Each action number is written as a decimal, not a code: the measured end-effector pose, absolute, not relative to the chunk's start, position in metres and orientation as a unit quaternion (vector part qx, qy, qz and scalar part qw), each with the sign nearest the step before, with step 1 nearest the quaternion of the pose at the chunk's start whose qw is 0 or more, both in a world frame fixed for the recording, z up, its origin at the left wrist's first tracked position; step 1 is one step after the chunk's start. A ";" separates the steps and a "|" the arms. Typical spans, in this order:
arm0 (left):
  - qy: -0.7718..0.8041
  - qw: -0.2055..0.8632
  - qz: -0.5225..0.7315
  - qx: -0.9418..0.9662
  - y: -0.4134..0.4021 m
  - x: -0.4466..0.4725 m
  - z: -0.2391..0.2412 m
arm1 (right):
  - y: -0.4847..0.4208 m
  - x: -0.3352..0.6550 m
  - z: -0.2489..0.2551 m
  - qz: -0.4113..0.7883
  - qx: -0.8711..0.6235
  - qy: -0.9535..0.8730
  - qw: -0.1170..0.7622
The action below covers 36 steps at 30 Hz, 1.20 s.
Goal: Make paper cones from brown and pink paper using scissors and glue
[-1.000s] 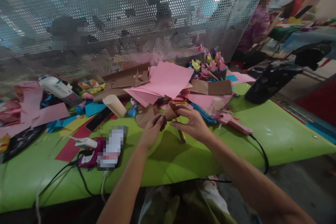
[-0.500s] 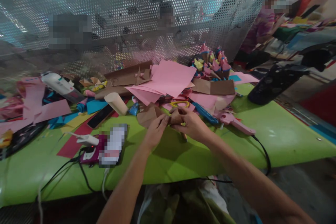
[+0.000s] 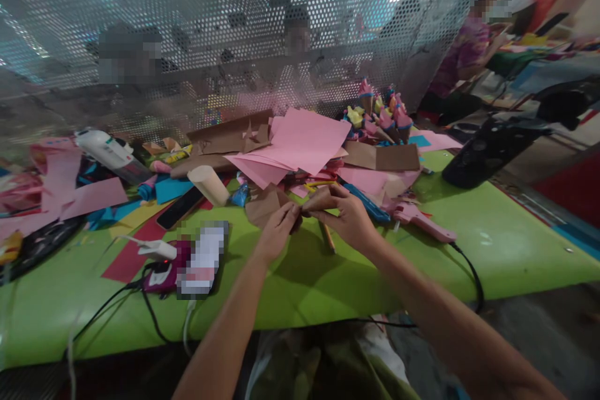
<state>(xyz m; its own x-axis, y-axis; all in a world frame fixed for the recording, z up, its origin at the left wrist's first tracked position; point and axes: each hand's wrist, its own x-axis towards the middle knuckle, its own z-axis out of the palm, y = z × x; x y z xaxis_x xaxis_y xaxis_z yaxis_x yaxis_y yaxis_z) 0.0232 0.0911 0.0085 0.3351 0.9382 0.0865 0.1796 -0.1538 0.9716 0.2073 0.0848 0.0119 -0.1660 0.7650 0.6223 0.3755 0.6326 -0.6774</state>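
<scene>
The left hand [image 3: 276, 231] has its thumb and fingertips pinched at the narrow end of a small brown paper roll [image 3: 319, 201], while the right hand [image 3: 351, 215] holds the wider part between thumb and fingers; exactly how the left fingertips overlap is too dark to tell. The roll is raised in front of the person, above the green tabletop [image 3: 328, 300], and appears to taper toward the left. For neat shaping, I would keep the left pinch firm at the point and let the right thumb ease the outer layer around, pressing lightly, since stiff brown paper will probably crease or spring loose if squeezed. A pencil [image 3: 328, 239] lies just below the right hand, so the wrists are best kept lifted clear of it. Near the left fingers rests a folded brown paper scrap [image 3: 263, 206]; beyond the right hand are a blue box cutter [image 3: 368, 203] and a corded pink glue gun [image 3: 424, 222], whose nozzle is worth avoiding in case it is hot. Farther back, pink sheets [image 3: 309, 137] are heaped beside finished-looking paper cones [image 3: 391, 117].
</scene>
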 end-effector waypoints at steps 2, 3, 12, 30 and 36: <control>0.421 0.491 0.382 0.660 0.092 0.022 0.008 | 0.084 0.208 0.012 0.200 -0.391 -0.727 0.528; 0.418 0.489 0.383 0.663 0.092 0.022 0.008 | 0.084 0.208 0.012 0.207 -0.394 -0.722 0.530; 0.424 0.519 0.401 0.625 0.093 0.023 0.009 | 0.085 0.208 0.011 0.238 -0.406 -0.709 0.526; 0.417 0.545 0.393 0.612 0.095 0.022 0.008 | 0.087 0.210 0.005 0.229 -0.416 -0.730 0.491; 0.423 0.563 0.398 0.588 0.095 0.022 0.005 | 0.087 0.208 0.003 0.213 -0.422 -0.737 0.482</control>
<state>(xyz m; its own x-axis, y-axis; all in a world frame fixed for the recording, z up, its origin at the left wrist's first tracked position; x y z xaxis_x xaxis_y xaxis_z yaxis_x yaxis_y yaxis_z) 0.0220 0.0948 0.0052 0.3245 0.9458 -0.0087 0.0494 -0.0078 0.9987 0.2083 0.0873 0.0035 -0.1783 0.8286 0.5308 0.4174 0.5522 -0.7218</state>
